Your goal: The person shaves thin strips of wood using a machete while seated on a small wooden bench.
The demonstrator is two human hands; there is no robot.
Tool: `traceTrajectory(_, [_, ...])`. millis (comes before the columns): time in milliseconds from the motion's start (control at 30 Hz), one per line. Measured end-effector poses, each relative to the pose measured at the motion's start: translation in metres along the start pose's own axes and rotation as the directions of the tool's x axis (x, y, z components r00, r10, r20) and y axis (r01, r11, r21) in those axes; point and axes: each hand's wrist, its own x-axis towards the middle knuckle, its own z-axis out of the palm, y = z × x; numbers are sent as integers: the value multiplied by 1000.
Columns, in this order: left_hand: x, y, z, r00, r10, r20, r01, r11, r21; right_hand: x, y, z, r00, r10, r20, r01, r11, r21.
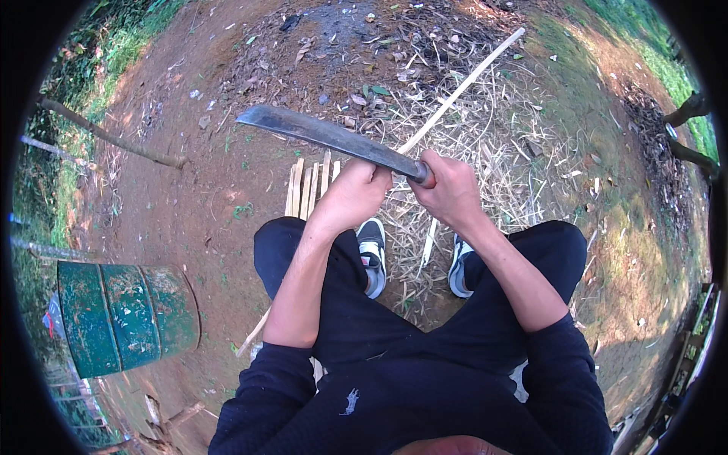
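My right hand is wrapped round the handle of a machete, whose long dark blade points to the far left. Closed just under the blade, my left hand grips a long pale wooden strip. That strip slants away to the far right, passing beneath the blade near my knuckles. A pale end shows by my left elbow, in line with it; my forearm hides the stretch between. Several cut strips lie side by side beyond my left knee.
Shavings cover the ground ahead and between my shoes. A worn green metal drum is at my left. Further left a thin pole slants over the dirt. Dark branches stick in at the far right.
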Motion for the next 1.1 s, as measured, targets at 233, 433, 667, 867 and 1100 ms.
traceTrajectory(233, [4, -10, 8, 975, 151, -165, -120, 975, 186, 4, -1, 8, 997, 67, 26, -64, 992, -107])
traceTrajectory(433, [7, -8, 9, 978, 137, -159, -111, 980, 165, 3, 17, 15, 998, 58, -35, -64, 977, -205])
traceTrajectory(667, [8, -28, 2, 994, 48, -95, -46, 999, 29, 21, 77, -15, 988, 127, -89, -153, 893, -423])
traceTrajectory(867, [8, -17, 2, 994, -103, -24, 97, 977, -189, 4, 26, 4, 999, -21, -49, 11, 983, -185])
traceTrajectory(1100, [4, -19, -6, 979, -199, 31, 201, 958, -206, -1, 15, 7, 999, -43, 3, 42, 964, -263])
